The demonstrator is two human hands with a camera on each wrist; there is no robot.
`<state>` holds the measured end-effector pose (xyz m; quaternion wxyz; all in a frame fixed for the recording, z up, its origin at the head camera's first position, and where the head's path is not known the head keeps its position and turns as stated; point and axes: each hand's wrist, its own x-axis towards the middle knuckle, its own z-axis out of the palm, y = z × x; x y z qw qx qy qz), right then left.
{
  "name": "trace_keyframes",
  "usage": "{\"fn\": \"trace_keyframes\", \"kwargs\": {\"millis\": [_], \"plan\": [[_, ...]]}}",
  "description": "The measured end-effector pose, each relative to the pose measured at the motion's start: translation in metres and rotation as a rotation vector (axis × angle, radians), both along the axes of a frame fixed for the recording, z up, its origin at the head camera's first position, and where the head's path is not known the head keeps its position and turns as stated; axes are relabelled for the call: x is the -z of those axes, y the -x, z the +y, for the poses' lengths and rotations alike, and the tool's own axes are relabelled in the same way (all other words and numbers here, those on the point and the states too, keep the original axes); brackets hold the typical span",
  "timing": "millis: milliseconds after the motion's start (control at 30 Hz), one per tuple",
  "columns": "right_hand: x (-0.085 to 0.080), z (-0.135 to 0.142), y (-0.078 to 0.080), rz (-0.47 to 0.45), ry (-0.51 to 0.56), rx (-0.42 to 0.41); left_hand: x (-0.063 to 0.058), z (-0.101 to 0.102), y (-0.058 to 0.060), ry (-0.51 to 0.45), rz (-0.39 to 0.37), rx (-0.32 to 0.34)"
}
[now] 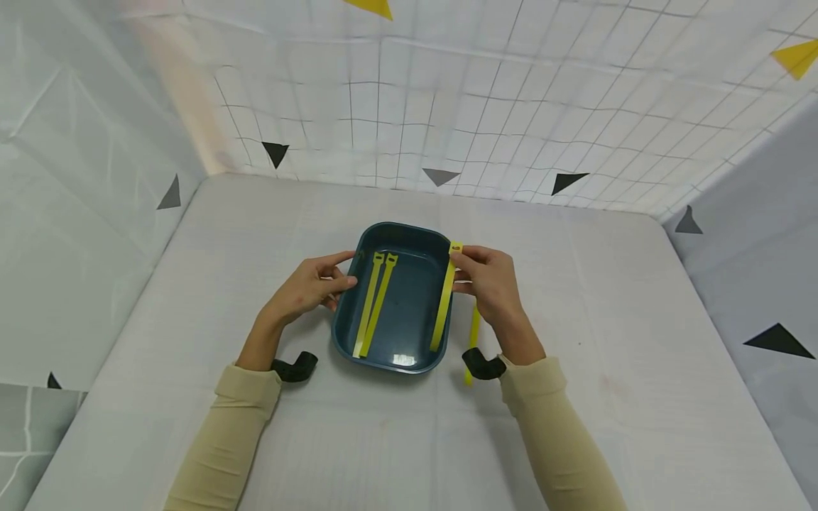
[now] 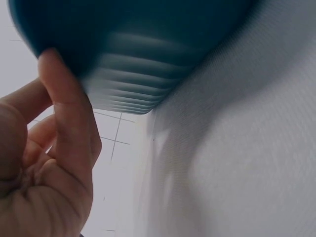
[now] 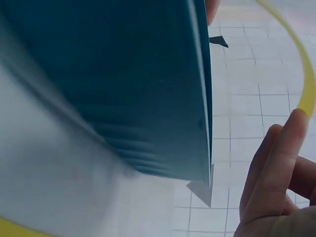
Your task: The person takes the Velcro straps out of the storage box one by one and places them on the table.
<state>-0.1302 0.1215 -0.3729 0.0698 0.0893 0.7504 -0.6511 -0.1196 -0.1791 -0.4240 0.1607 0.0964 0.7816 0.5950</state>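
Observation:
A dark teal tray [image 1: 409, 284] sits on the white table, and two yellow cable straps [image 1: 369, 305] with slotted heads lie side by side in its left part. My left hand [image 1: 313, 285] holds the tray's left rim, thumb on top and fingers outside; in the left wrist view a fingertip [image 2: 52, 59] meets the outer wall. Between thumb and fingers, my right hand [image 1: 488, 280] pinches a third yellow cable strap [image 1: 444, 305] by its slotted head. That strap hangs over the tray's right side, and the right wrist view shows it curving [image 3: 296, 44].
Another yellow strap [image 1: 475, 326] lies on the table right of the tray, partly covered by the black wrist device [image 1: 482, 364]. A second black device [image 1: 295, 367] is at the left wrist. White gridded sheeting [image 1: 460, 106] rises behind the table [image 1: 626, 305].

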Motion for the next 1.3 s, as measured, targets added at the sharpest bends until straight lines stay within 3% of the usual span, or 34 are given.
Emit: {"fn": "trace_keyframes", "kwargs": {"millis": [800,1300], "plan": [[-0.006,0.014,-0.006,-0.061,0.017,0.04,0.0,0.0,-0.001,-0.013,-0.015,-0.002],[-0.009,0.029,-0.011,-0.044,0.067,0.1,-0.001,-0.001,0.0,-0.012,-0.007,0.005]]}}
